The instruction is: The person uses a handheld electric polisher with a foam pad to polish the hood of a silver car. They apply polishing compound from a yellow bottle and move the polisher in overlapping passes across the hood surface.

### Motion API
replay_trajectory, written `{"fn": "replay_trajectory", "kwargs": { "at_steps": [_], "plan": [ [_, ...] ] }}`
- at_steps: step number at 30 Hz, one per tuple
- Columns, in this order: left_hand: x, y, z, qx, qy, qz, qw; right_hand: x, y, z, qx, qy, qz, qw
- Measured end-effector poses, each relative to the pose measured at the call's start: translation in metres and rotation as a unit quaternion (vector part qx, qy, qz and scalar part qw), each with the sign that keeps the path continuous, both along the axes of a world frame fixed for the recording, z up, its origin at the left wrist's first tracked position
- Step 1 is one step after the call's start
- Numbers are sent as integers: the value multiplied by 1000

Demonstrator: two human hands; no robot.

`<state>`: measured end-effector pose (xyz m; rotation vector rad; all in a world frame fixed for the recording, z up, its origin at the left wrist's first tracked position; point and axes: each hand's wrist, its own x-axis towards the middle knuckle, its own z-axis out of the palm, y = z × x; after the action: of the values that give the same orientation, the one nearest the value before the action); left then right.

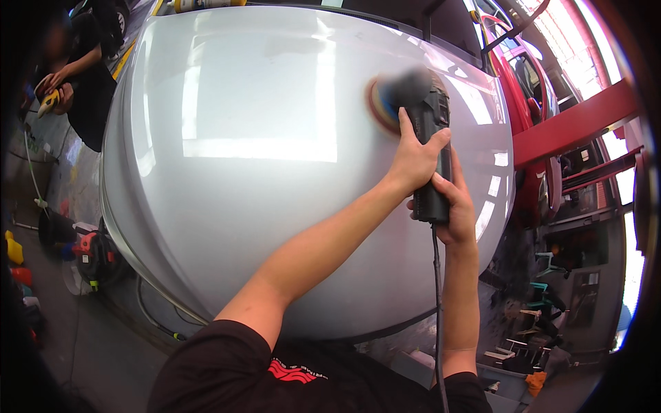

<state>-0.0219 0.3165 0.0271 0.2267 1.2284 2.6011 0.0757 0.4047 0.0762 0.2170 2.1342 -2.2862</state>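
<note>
- Grey floor (pixel 76 344) is seen at left.
- The right is crossed by a red beam (pixel 578 125).
- Teal stools (pixel 542 286) are placed near a grey wall (pixel 611 255).
- Daylight (pixel 631 268) is admitted at right.

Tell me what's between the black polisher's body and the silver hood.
A round, blurred pad lies between the polisher's body and the hood, as the head view shows.

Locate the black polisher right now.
Head view, right of centre: the black polisher is over the silver car hood, gripped by the left hand and, nearer its cord, the right hand.
</note>
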Motion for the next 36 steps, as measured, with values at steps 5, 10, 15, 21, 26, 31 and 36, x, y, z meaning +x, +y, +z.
{"fn": "replay_trajectory", "kwargs": {
  "at_steps": [5,10,15,21,26,31,36],
  "plan": [
    [9,-6,-1,-58,8,36,998,5,-2,-8,-23,32,-4,999],
    [15,-22,-9,3,18,72,997,0,-3,-18,-2,26,30,999],
    [0,-9,-11,-8,33,68,997,-4,8,-18,-8,17,19,1000],
    [-24,25,-4,-46,38,28,998,-20,34,-15,-37,37,4,999],
    [-48,66,13,-70,22,-29,997,-35,70,-4,-36,39,-19,998],
    [-66,105,18,-73,32,-44,996,-49,97,-4,-9,29,-38,999],
    [-87,142,15,-111,75,-45,990,-61,116,-2,5,19,-74,997]
  ]
}}
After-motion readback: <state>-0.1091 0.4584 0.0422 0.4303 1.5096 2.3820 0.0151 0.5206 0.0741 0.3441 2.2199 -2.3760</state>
